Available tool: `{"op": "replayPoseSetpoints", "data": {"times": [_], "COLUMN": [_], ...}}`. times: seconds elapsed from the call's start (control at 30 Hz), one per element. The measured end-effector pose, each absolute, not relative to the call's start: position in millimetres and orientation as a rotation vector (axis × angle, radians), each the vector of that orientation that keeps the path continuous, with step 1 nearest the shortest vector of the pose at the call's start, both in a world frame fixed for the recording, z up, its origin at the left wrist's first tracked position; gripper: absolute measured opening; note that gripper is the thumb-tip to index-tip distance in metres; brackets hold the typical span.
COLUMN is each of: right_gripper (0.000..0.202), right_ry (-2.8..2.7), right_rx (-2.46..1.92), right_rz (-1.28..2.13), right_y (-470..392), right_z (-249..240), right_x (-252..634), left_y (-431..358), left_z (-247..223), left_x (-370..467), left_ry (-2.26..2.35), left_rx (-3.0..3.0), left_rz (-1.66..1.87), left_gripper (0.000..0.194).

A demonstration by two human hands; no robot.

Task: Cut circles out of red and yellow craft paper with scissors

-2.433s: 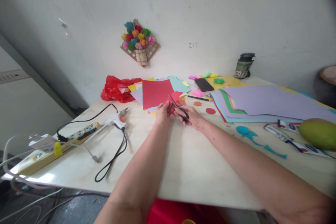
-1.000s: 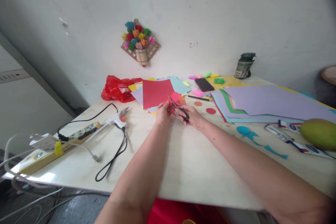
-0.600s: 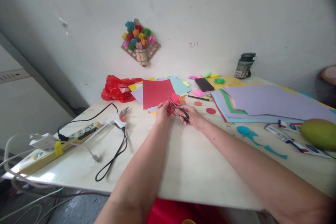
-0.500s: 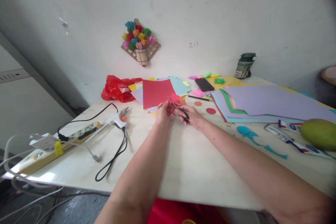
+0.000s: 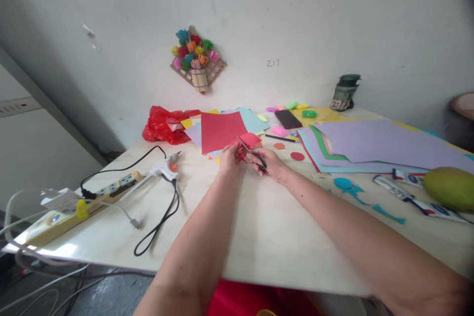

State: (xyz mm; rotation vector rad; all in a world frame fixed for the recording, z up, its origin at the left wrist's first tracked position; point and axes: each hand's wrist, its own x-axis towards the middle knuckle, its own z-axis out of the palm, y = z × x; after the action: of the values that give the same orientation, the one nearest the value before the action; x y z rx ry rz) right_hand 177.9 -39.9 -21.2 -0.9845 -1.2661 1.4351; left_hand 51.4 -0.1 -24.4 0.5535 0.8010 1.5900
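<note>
My left hand [image 5: 230, 157] pinches a small piece of red paper [image 5: 250, 139] above the table. Closed around the dark handles of a pair of scissors [image 5: 255, 157] is my right hand [image 5: 273, 164]. The scissors' blades point up and left, across the red paper. Just behind my hands lies a large red sheet [image 5: 222, 131] on top of other coloured sheets. An orange paper star [image 5: 279, 146] and a red paper disc [image 5: 297, 156] lie to the right of my right hand.
On the left are a glue gun [image 5: 166, 170] and a power strip [image 5: 111, 190] with cables. A red plastic bag [image 5: 163, 126] sits behind. To the right are a phone [image 5: 288, 119], stacked coloured paper [image 5: 385, 143], blue scraps [image 5: 346, 185], tubes [image 5: 439, 210] and a green fruit [image 5: 450, 188].
The red paper piece has turned in my left hand, and more of its rounded edge shows right of the blades. Both arms stay almost in place.
</note>
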Motion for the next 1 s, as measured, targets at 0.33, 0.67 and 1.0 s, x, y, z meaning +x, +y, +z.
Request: {"op": "replayPoseSetpoints", "data": {"times": [0.33, 0.67, 1.0], "right_gripper": [0.033, 0.034, 0.040], "right_ry": [-1.274, -1.253, -1.246], "right_rx": [-1.008, -0.984, -1.000], "right_rz": [1.439, 1.453, 1.430], "right_y": [-44, -48, -47], "right_z": [-17, -12, -12], "right_x": [178, 178, 177], "left_y": [0, -4, -9], "left_z": [-27, -28, -22], "left_x": [51, 53, 55], "left_ry": [0.805, 0.787, 0.807], "left_rx": [0.578, 0.662, 0.659], "left_rz": [1.675, 1.642, 1.615], "left_gripper": [0.022, 0.019, 0.028]}}
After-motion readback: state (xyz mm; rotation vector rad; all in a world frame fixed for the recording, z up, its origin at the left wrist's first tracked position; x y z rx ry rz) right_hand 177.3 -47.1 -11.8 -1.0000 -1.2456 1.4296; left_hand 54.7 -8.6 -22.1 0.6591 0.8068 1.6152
